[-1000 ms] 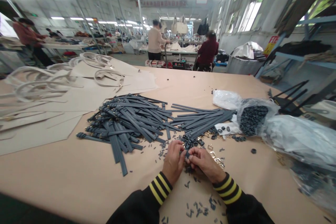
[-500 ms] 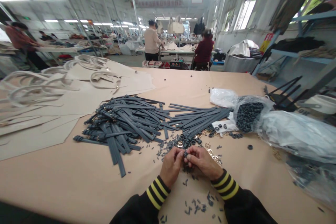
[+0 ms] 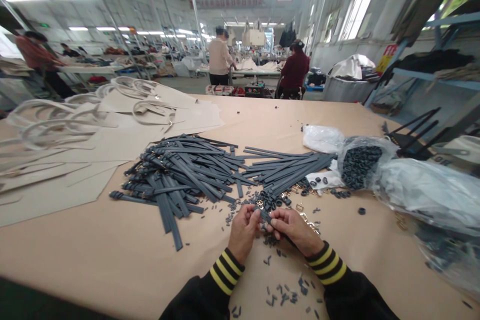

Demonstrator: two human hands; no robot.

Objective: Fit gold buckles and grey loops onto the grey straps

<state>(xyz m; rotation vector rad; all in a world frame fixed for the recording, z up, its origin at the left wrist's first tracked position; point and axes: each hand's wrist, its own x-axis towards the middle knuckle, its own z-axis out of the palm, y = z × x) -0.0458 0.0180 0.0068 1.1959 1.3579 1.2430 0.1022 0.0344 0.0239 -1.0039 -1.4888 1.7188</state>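
Between my hands is a dark grey strap (image 3: 265,216), held over the near side of the small-parts heap. My left hand (image 3: 243,232) is closed, its thumb and fingers pinching the strap's far end, where something gold-coloured shows close by. Closed too, my right hand (image 3: 296,232) grips the strap a little further along; the rest runs beneath that hand and is mostly hidden. Just beyond my fingers lie dark loops (image 3: 275,201), gold buckles (image 3: 310,222) and small grey scraps (image 3: 234,205).
Left of my hands is a pile of straps with buckles (image 3: 180,167); a fan of plain straps (image 3: 288,170) lies beyond. Beige bag panels (image 3: 78,160) cover the table's left. Plastic bags (image 3: 427,190), one with dark loops (image 3: 360,162), stand right. Co-workers (image 3: 221,57) are at far tables.
A strap now shows between my hands, where only a small dark piece was visible before. My fingers have shifted slightly apart along it. The view has moved a little.
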